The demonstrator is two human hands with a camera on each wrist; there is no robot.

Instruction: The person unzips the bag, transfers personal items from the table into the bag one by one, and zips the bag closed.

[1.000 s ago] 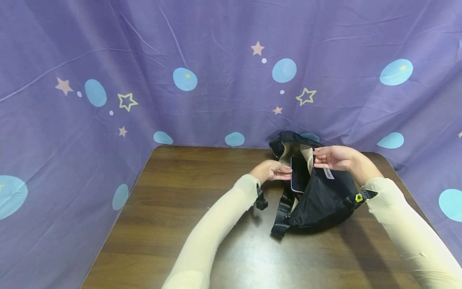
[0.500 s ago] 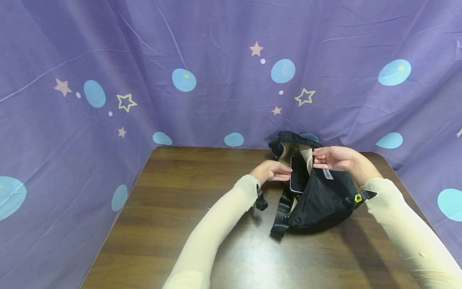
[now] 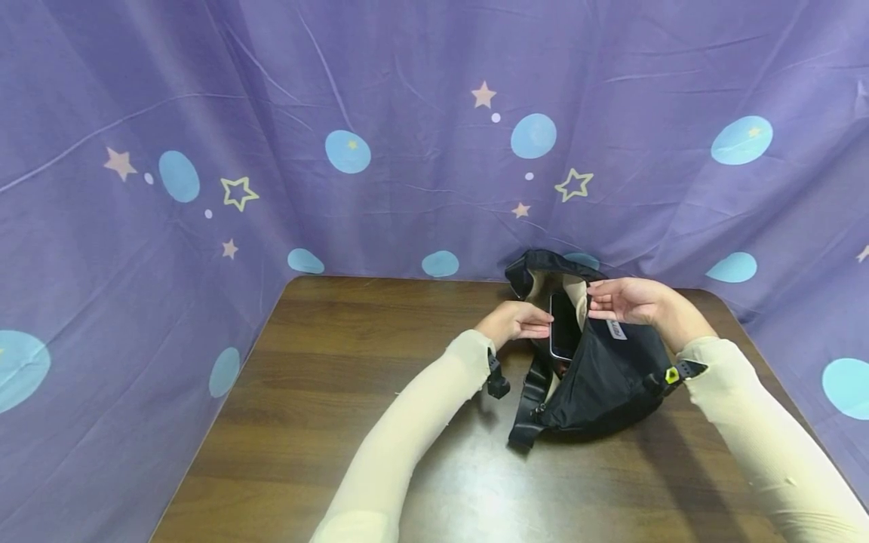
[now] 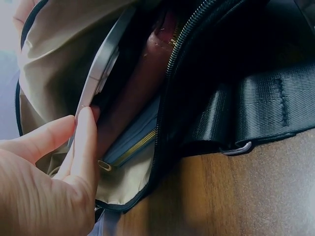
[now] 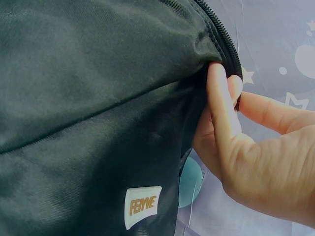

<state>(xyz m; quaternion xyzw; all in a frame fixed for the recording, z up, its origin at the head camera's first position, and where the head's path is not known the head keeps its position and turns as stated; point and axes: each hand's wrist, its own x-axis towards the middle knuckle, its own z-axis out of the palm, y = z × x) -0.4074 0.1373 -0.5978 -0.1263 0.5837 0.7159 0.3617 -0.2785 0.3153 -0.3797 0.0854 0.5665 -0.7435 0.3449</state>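
A black zippered bag (image 3: 611,385) with a beige lining lies at the table's right side, its mouth spread toward the left. My left hand (image 3: 519,323) pinches a smartphone (image 3: 563,335) by its edge at that mouth. In the left wrist view the phone (image 4: 98,69) stands on edge within the opening, thumb on one face and fingers on the other. Beside it inside are a reddish-brown leather item (image 4: 142,73) and a blue pouch (image 4: 133,140) with a gold zip. My right hand (image 3: 631,300) pinches the bag's zippered rim, holding it up.
A wide black strap (image 3: 532,407) trails from the bag onto the brown wooden table (image 3: 326,377). Behind the table hangs a purple curtain (image 3: 421,113) with stars and blue ovals, close against the bag's far end. A white label (image 5: 142,206) is sewn on the bag.
My left hand has shifted slightly to the right with the phone, a little further into the bag's mouth. My right hand keeps its hold on the rim.
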